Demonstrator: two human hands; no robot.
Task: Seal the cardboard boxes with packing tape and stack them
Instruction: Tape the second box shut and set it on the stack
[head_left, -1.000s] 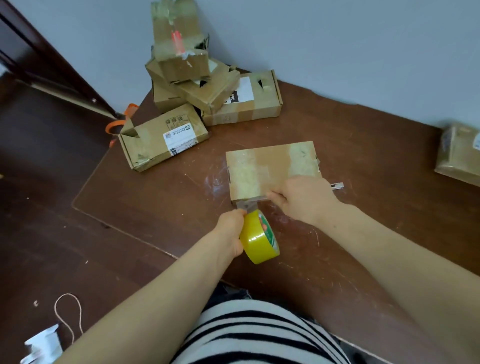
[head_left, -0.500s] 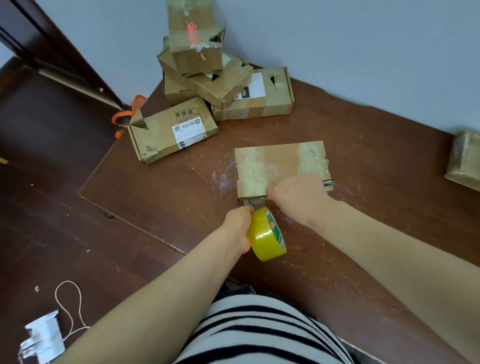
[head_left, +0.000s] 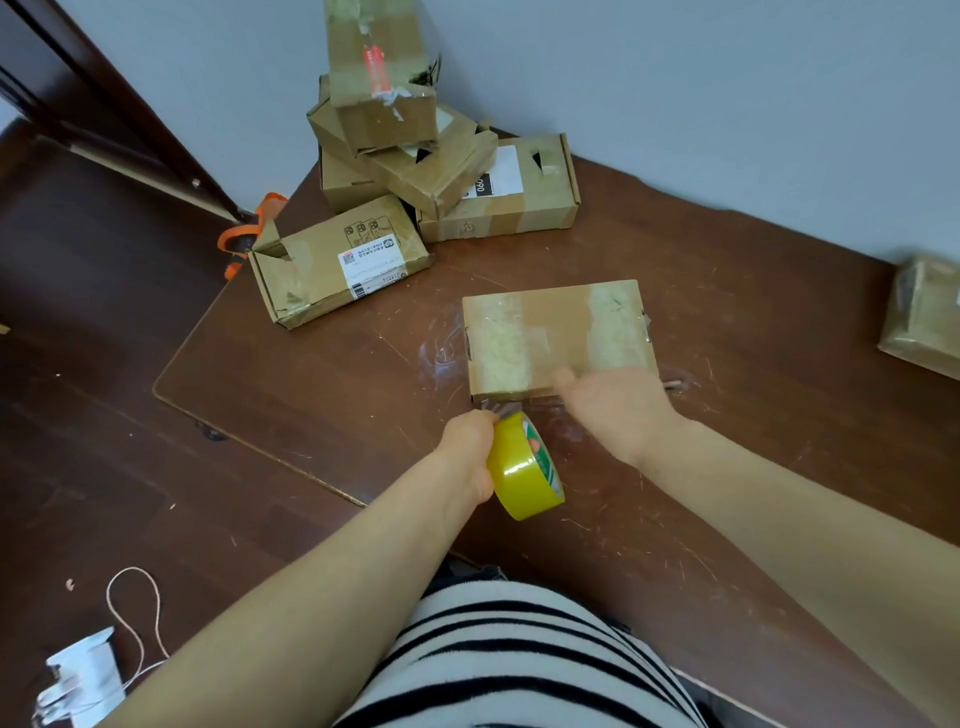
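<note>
left hand (head_left: 467, 441) grips tape roll (head_left: 524, 470) | right hand (head_left: 618, 402) – on box (head_left: 556, 332)

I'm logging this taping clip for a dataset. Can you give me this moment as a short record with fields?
work piece: cardboard box lying flat on the table, tape bands across its top
left hand: grips the yellow tape roll
tape: a strip runs from the roll to the box's near edge
right hand: fingers straight, at the box's near edge; blurred
stack: pile of boxes in the far corner
other: another box at the right edge
</note>
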